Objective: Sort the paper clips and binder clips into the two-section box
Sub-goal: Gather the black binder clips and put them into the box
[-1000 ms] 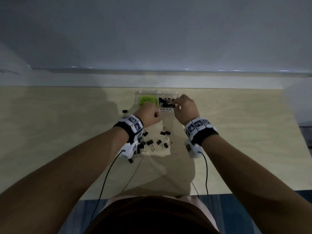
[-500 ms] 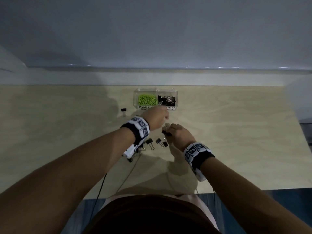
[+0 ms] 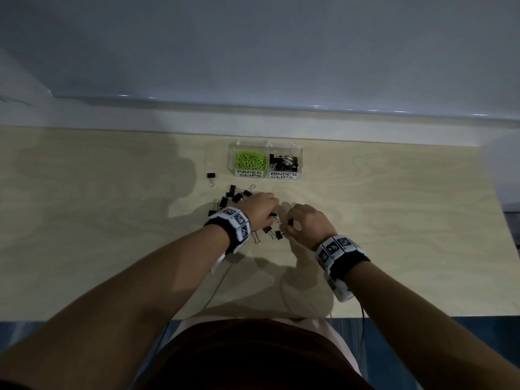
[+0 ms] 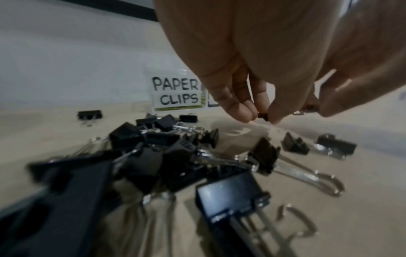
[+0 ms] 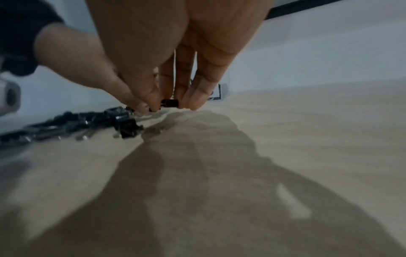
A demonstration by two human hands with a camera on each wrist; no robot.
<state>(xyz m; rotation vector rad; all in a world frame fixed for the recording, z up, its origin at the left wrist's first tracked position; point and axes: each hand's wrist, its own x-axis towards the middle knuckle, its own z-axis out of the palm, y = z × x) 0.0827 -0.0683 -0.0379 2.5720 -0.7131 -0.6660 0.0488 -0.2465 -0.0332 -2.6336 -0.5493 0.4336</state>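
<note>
A clear two-section box (image 3: 266, 174) stands at the table's far middle, green paper clips (image 3: 251, 160) in its left section, black binder clips (image 3: 283, 162) in its right. Several loose black binder clips (image 3: 235, 197) lie in a pile (image 4: 153, 147) before it. My left hand (image 3: 260, 209) hovers over the pile and pinches a small black binder clip (image 4: 263, 116) between thumb and fingertips. My right hand (image 3: 305, 220), just right of it, pinches another black binder clip (image 5: 170, 103) low over the table.
One binder clip (image 3: 210, 177) lies apart, left of the box. The light wooden table (image 3: 394, 220) ends at a grey wall ledge behind the box. Wrist cables trail toward the near table edge.
Both hands have drawn back from the box to the loose pile. The right hand came down first; the left followed and now pinches a clip.
</note>
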